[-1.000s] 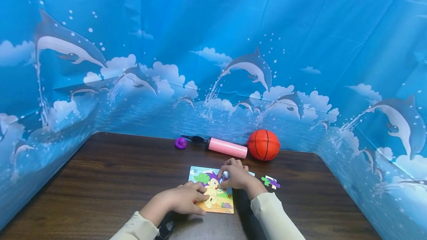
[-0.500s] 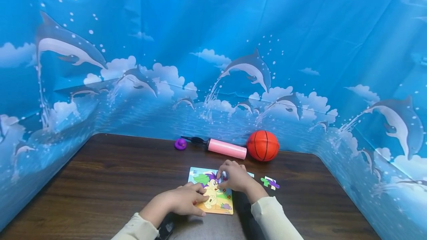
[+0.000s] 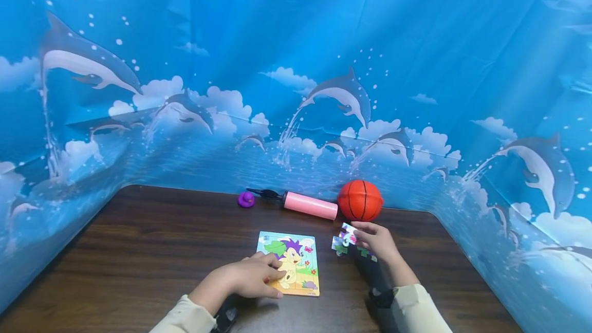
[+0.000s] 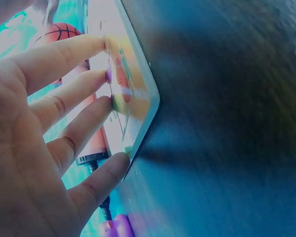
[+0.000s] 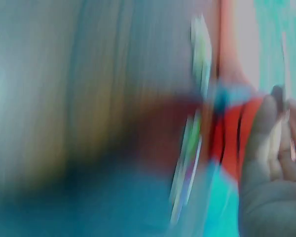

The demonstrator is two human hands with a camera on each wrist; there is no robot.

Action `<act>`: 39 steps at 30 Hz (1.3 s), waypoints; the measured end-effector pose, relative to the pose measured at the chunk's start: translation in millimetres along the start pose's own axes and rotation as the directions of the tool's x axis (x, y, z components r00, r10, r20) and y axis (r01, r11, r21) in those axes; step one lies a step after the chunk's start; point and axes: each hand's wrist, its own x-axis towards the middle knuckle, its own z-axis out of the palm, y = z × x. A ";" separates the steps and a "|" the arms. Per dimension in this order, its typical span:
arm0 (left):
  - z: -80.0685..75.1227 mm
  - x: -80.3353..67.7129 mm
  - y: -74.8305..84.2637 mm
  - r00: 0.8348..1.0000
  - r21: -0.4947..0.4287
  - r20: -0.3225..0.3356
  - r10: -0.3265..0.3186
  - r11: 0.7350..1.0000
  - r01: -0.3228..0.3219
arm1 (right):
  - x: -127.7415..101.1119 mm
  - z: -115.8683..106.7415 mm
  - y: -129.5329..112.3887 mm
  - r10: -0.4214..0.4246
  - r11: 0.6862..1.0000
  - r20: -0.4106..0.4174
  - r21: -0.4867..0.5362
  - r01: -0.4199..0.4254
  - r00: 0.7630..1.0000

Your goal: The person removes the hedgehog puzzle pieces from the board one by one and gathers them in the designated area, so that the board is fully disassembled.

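In the head view a square jigsaw puzzle [image 3: 305, 274] with a cartoon hedgehog picture lies flat on the table. My left hand [image 3: 252, 275] rests on its left side. In the left wrist view, the extended fingertips [image 4: 119, 160] touch the puzzle near its edge. To the right of the puzzle, my right hand [image 3: 376, 240] pinches a puzzle piece [image 3: 348, 234], raised and tilted. That piece shows edge-on between thumb and fingers in the right wrist view. Below it are loose puzzle pieces [image 3: 339, 246], some partly hidden by the right hand.
Along the back of the dark wooden table [image 3: 185, 230] lie a purple rubber duck [image 3: 246, 199], a pink hand pump [image 3: 310, 205] with a black nozzle and a small red basketball [image 3: 360, 200]. A blue dolphin curtain [image 3: 277, 91] encloses the table behind and at the sides.
My right hand has left the puzzle, moved right over the loose pieces and lifted one of them. More of the hedgehog picture is uncovered. The left hand stays on the puzzle.
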 end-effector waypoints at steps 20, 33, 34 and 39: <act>-2.1 -5.9 3.4 0.999 -0.052 0.024 -0.021 0.998 0.022 | -18.1 -93.2 48.6 0.088 0.953 -0.177 -0.271 -0.134 0.980; -11.8 -3.5 -18.7 0.985 -0.093 -0.171 -0.016 0.996 0.000 | -10.2 -45.1 21.4 -0.102 0.801 -0.168 -0.598 -0.019 0.981; -13.9 -2.8 -23.1 0.980 -0.081 -0.192 -0.044 0.996 0.028 | -9.4 -34.3 16.1 -0.127 0.802 -0.136 -0.597 0.021 0.983; -17.2 1.1 -44.4 0.968 0.019 -0.177 -0.176 0.983 0.183 | -12.4 33.7 -17.5 -0.223 0.795 0.095 -0.558 0.237 0.970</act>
